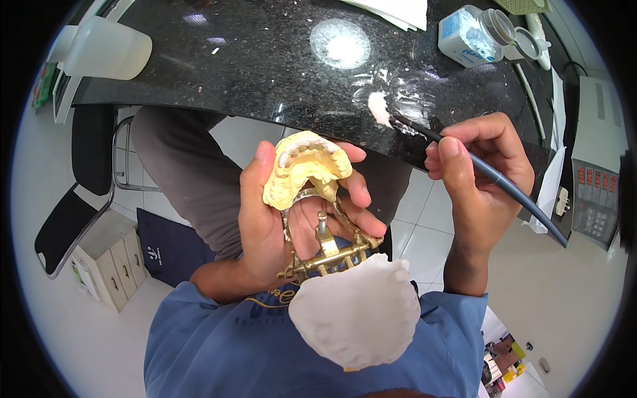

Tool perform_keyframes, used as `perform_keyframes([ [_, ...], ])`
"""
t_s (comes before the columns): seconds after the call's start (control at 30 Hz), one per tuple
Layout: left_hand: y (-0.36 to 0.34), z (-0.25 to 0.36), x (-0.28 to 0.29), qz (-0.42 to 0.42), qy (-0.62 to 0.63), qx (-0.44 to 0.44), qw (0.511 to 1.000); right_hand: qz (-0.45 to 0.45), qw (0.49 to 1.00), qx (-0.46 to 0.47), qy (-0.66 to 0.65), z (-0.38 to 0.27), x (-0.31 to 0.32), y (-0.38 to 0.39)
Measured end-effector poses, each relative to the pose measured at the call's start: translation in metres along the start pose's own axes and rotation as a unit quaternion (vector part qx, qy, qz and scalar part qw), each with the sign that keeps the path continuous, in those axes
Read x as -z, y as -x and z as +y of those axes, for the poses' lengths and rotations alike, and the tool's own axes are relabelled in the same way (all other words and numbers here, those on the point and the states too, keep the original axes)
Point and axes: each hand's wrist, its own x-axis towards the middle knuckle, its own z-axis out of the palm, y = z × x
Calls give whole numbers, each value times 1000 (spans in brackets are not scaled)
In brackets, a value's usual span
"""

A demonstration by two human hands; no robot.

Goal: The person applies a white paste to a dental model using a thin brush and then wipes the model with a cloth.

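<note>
"Gripping what, with the left hand (262, 225)?"

"Gripping a yellow dental cast (302, 171), with the thumb along one side and the fingers (358, 189) curled round the other. Lined along the arch with a white tooth row (312, 147)."

"Located where?"

"Held before the blue shirt (212, 338), just off the near edge of the black speckled surface (252, 66). Joined to a brass articulator (332, 257); swung open at the hinge, with a white plaster base (355, 315) toward the chest."

"Closed on what, with the right hand (484, 172)?"

"Closed on a slim blue-grey tool (511, 189), pinched near the dark front end between thumb and fingers. Pointed with the tip just beside a small white mound (379, 108) on the surface. Cannot tell whether touching it."

"Found farther out?"

"Note white smears (417, 99) around the tip. Beyond these, see an open jar (468, 36) at the far right, white paper (398, 13) at the far edge and a translucent bottle (109, 50) at the far left. Off the surface, see a black chair (73, 199) and a drawer cabinet (109, 265) at left, and a grey unit with red displays (594, 179) at right."
</note>
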Motion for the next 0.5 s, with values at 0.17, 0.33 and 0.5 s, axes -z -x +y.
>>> perform_keyframes([
  [0.17, 0, -2, -3, 4, 14, -3, 1000, -10, 1000, -23, 14, -4, 1, -1],
  [0.33, -1, -4, -3, 7, 7, -10, 1000, -36, 999, 10, 30, 1, 1, -3],
  [0.5, -1, -7, -3, 10, 2, -14, 1000, -27, 999, 1, 43, 0, 3, -3],
])
